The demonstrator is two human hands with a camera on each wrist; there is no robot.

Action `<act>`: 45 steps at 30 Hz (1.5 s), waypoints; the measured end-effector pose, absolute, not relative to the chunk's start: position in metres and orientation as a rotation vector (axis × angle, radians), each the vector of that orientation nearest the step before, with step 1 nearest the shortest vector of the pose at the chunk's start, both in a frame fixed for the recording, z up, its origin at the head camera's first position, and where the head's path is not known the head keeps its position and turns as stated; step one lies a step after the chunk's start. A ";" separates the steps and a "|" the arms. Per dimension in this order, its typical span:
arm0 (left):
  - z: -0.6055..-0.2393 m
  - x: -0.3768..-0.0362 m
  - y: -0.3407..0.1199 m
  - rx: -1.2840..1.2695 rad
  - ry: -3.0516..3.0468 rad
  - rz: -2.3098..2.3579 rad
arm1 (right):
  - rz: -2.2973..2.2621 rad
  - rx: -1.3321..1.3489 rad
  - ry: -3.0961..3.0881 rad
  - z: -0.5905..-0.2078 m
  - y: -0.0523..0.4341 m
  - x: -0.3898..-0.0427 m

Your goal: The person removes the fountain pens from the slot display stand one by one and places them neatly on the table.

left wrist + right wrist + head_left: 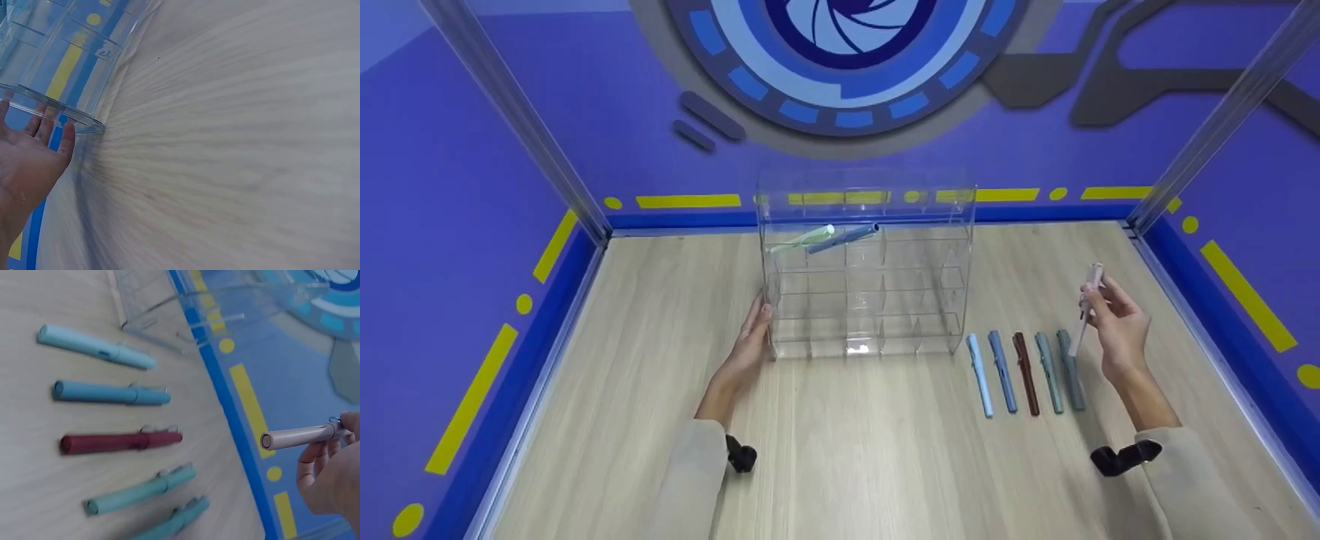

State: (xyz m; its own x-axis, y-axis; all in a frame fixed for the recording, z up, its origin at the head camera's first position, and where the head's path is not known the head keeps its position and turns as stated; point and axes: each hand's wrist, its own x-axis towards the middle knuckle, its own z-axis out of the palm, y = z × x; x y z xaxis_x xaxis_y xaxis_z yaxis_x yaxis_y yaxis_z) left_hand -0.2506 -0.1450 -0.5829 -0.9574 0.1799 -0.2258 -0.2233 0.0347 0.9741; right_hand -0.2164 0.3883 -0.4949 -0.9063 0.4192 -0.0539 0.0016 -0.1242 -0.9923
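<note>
Pink pen (pixel 1086 309), a slim matte barrel with a flat round end and a metal clip, is lifted off the wooden table (pixel 885 465), well to the right of the clear organizer (pixel 867 264).

Left of the organizer, the left hand (pixel 750 341) lies with straight fingers flat against its lower left edge. The organizer is a transparent acrylic rack divided into rows of small square compartments; a pale green pen (pixel 802 240) and a blue pen (pixel 844 238) slant through its top row.

Just right of the organizer's base, five capped pens lie side by side on the pale wood grain: light blue pen (pixel 979 375), mid-blue pen (pixel 1002 372), dark red pen (pixel 1025 373), teal pen (pixel 1048 372), grey-green pen (pixel 1070 369).

Farthest right, the right hand (pixel 1119 326) pinches the pink pen between thumb and fingertips, holding it tilted above the row.
</note>
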 end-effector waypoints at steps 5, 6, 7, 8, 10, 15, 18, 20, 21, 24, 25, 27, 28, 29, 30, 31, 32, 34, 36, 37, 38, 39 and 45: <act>-0.582 -0.251 -0.146 -0.042 2.021 2.012 | 2.125 -0.547 -1.918 -0.502 0.408 -0.213; -0.582 -0.250 -0.146 -0.043 2.023 2.012 | 2.117 -0.564 -1.942 -0.504 0.411 -0.213; -0.582 -0.250 -0.146 -0.046 2.025 2.011 | 2.106 -0.580 -1.968 -0.506 0.414 -0.213; -0.582 -0.250 -0.147 -0.044 2.032 2.009 | 2.090 -0.590 -2.000 -0.509 0.418 -0.213; -0.582 -0.248 -0.148 -0.041 2.042 2.010 | 2.054 -0.596 -2.071 -0.515 0.424 -0.211; -0.583 -0.247 -0.148 -0.041 2.038 2.031 | 1.885 -0.602 -2.283 -0.532 0.439 -0.206; -0.584 -0.248 -0.148 -0.044 2.036 2.034 | 1.752 -0.611 -2.435 -0.540 0.445 -0.203; -0.584 -0.249 -0.148 -0.048 2.040 2.028 | 1.670 -0.621 -2.524 -0.546 0.447 -0.201; -0.584 -0.249 -0.148 -0.049 2.037 2.027 | 1.630 -0.623 -2.562 -0.548 0.448 -0.200; -0.584 -0.250 -0.146 -0.064 2.036 2.022 | 1.539 -0.636 -2.639 -0.555 0.450 -0.198; -0.584 -0.250 -0.146 -0.070 2.038 2.023 | 1.512 -0.639 -2.658 -0.557 0.450 -0.198; -0.585 -0.250 -0.145 -0.088 2.038 2.021 | 1.470 -0.637 -2.687 -0.562 0.452 -0.197; -0.585 -0.250 -0.145 -0.088 2.045 2.013 | 1.454 -0.636 -2.699 -0.564 0.453 -0.196; -0.585 -0.251 -0.144 -0.092 2.054 2.005 | 1.441 -0.634 -2.705 -0.566 0.454 -0.195; -0.585 -0.251 -0.144 -0.089 2.063 1.994 | 1.418 -0.630 -2.714 -0.567 0.454 -0.195; -0.585 -0.251 -0.144 -0.090 2.075 1.980 | 1.397 -0.630 -2.717 -0.569 0.455 -0.194; -0.585 -0.251 -0.144 -0.086 2.089 1.963 | 1.371 -0.629 -2.721 -0.571 0.455 -0.193; -0.585 -0.251 -0.145 -0.087 2.114 1.938 | 1.321 -0.623 -2.734 -0.576 0.453 -0.192; -0.584 -0.250 -0.148 -0.100 2.113 1.936 | 1.269 -0.623 -2.760 -0.581 0.448 -0.191; -0.584 -0.250 -0.149 -0.100 2.107 1.944 | 1.242 -0.622 -2.775 -0.582 0.447 -0.191; -0.584 -0.250 -0.149 -0.103 2.100 1.953 | 1.217 -0.620 -2.790 -0.582 0.446 -0.192; -0.585 -0.250 -0.150 -0.101 2.085 1.968 | 1.197 -0.615 -2.803 -0.583 0.445 -0.192; -0.587 -0.253 -0.147 -0.038 2.038 2.024 | 1.096 -0.576 -2.785 -0.577 0.446 -0.199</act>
State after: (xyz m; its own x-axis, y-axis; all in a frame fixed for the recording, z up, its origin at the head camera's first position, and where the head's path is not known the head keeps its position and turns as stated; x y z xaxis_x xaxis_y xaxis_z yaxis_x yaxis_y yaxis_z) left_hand -0.2530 -0.1471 -0.5874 -0.9637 0.1688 -0.2068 -0.2057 0.0245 0.9783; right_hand -0.1995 0.4463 -0.5773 -0.9244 0.3781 -0.0498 0.3106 0.6707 -0.6735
